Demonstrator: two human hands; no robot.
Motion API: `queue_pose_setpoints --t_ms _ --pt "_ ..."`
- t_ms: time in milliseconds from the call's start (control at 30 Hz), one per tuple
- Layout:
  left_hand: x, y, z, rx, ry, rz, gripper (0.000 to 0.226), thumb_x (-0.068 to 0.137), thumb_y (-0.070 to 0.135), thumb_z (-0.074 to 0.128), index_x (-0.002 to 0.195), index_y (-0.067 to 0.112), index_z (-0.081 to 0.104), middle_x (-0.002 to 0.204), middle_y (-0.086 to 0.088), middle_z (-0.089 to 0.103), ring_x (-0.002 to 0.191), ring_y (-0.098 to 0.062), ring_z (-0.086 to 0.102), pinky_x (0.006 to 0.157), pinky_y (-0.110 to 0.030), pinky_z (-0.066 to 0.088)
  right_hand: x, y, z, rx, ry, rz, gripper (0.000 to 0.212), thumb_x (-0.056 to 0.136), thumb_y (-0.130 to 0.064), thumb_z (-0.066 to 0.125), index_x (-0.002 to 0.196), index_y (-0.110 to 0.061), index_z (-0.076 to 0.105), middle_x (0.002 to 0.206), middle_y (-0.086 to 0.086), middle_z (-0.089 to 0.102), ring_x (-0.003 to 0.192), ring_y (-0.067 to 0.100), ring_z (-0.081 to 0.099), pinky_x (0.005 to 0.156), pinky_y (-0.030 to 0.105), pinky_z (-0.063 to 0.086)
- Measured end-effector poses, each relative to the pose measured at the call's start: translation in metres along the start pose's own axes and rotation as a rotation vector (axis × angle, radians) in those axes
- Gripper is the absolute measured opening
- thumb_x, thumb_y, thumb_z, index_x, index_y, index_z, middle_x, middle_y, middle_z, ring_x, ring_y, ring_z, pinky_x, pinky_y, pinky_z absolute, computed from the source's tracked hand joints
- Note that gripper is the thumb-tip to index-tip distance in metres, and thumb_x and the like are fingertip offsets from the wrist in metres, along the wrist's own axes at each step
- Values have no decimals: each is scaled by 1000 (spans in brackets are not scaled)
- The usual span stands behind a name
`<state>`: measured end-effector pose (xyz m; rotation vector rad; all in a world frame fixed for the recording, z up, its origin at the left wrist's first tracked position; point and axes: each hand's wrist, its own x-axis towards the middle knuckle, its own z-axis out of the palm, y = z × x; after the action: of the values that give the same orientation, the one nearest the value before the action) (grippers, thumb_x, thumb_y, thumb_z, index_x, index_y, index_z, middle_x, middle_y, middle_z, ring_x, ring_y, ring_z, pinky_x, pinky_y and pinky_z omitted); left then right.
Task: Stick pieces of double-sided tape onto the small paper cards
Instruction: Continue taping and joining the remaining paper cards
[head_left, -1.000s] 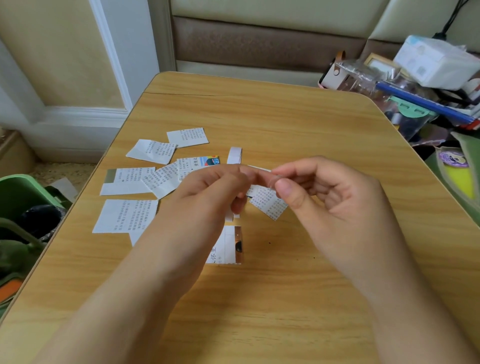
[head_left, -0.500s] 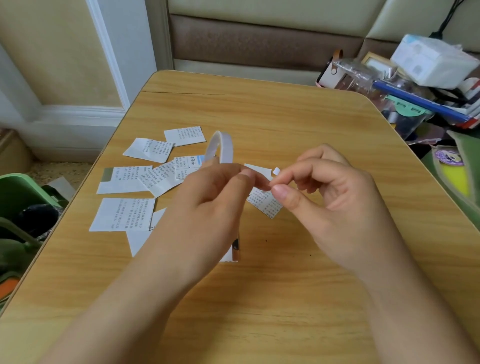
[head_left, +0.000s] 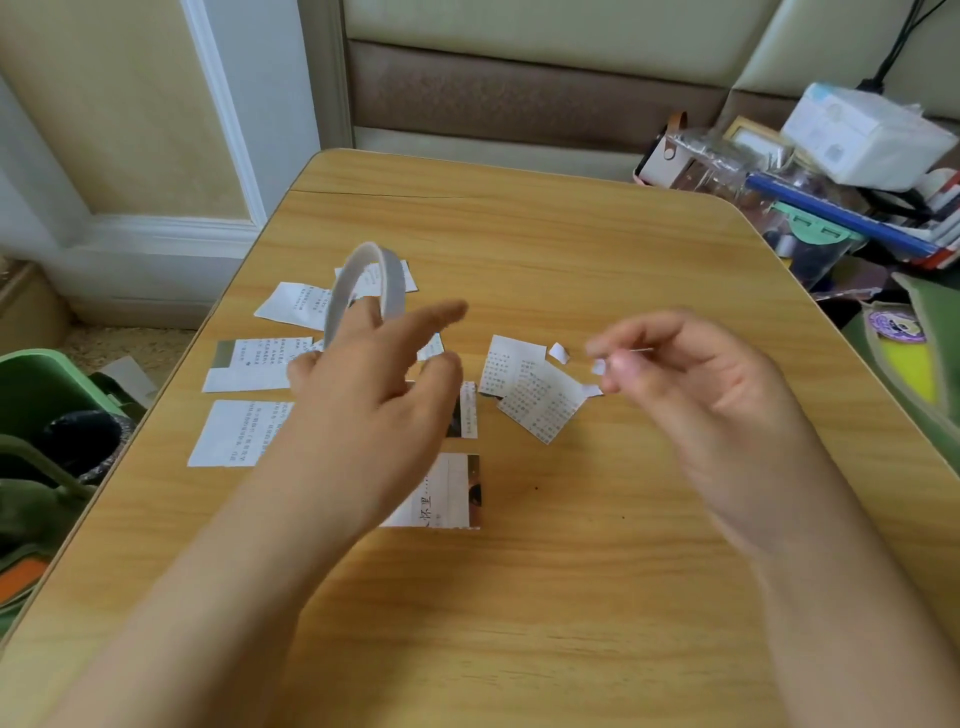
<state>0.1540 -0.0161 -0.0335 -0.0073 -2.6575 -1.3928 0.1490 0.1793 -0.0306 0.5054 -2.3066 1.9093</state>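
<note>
Several small printed paper cards lie on the wooden table (head_left: 571, 597); two overlapping cards (head_left: 540, 405) sit between my hands. My left hand (head_left: 374, 395) hovers over the left group of cards (head_left: 234, 431). Its index finger and thumb are spread, while its other fingers hold the white double-sided tape roll (head_left: 358, 280) upright, a finger through the ring. My right hand (head_left: 691, 384) pinches a tiny white tape piece (head_left: 597, 367) at its fingertips, just above the right edge of the two cards. A small white scrap (head_left: 559, 352) lies beside them.
A larger card with a picture edge (head_left: 452, 493) lies near my left wrist. A green bin (head_left: 31, 395) stands off the table's left edge. Boxes, a clear bag and a green pouch (head_left: 909, 364) crowd the right side.
My hands have pulled apart. The right hand moved right with a torn-off tape piece; the left hand opened its thumb and index finger and drifted left with the roll.
</note>
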Motion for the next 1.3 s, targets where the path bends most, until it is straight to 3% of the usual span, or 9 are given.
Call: queue_pose_setpoints --t_ms 133,233,433,533,700,800,900,1000,1300 --pt "-3 -4 12 255 -53 158 37 80 35 37 103 42 66 83 12 37 88 2 42 81 -26 16 0 10 -3 -358 -24 188 60 86 -60 47 141 -42 29 102 -21 70 105 -3 58 95 14 38" --pt "-2 -6 14 346 -92 195 40 82 34 38 109 38 68 80 10 36 78 -6 42 75 -26 13 -5 13 9 -607 -126 238 65 94 -44 37 149 -40 3 101 -28 65 100 -12 51 84 -4 28" --pt "-4 9 -3 -289 -189 -88 28 94 18 53 89 37 73 88 7 70 77 -1 63 65 -7 42 -9 7 15 -653 -167 265 64 100 -25 36 147 -47 -2 98 -29 65 103 -12 47 83 -5 29" --pt "-4 12 -8 -458 -208 -157 26 94 14 51 88 28 72 48 22 57 48 12 52 65 -12 43 -13 1 17 -616 -178 290 64 100 -25 36 146 -51 -1 98 -32 65 100 -16 48 79 -4 32" --pt "-3 14 -10 -556 -220 -156 27 93 12 49 88 23 73 49 21 54 42 7 46 53 -12 38 -18 -2 20 -628 -211 322 66 99 -27 34 146 -50 -7 100 -39 62 98 -8 54 80 7 39" --pt "-4 13 -9 -514 -207 -147 24 93 11 51 90 24 71 47 13 56 40 0 49 43 -2 35 -19 -3 22 -583 -241 316 63 97 -25 37 145 -52 5 95 -37 65 57 3 56 56 19 46" --pt "-1 1 -1 -270 -166 -52 15 86 22 64 84 34 71 79 -5 60 66 -17 64 75 -25 56 -14 -9 17 -355 -84 318 42 96 -22 40 131 -45 42 75 -14 72 55 26 50 57 26 46" --pt "1 -7 10 123 -90 90 8 79 33 69 83 38 64 93 9 49 81 -5 64 96 -34 34 -9 -14 8 -3 57 451 33 98 -10 35 105 -19 66 43 -1 48 48 24 44 49 24 37" --pt "5 -15 29 581 -110 166 23 82 48 64 101 36 61 82 10 24 88 -9 24 77 -30 10 0 -2 16 45 -165 731 30 95 -14 38 101 -6 66 39 -4 27 34 11 30 45 25 19"
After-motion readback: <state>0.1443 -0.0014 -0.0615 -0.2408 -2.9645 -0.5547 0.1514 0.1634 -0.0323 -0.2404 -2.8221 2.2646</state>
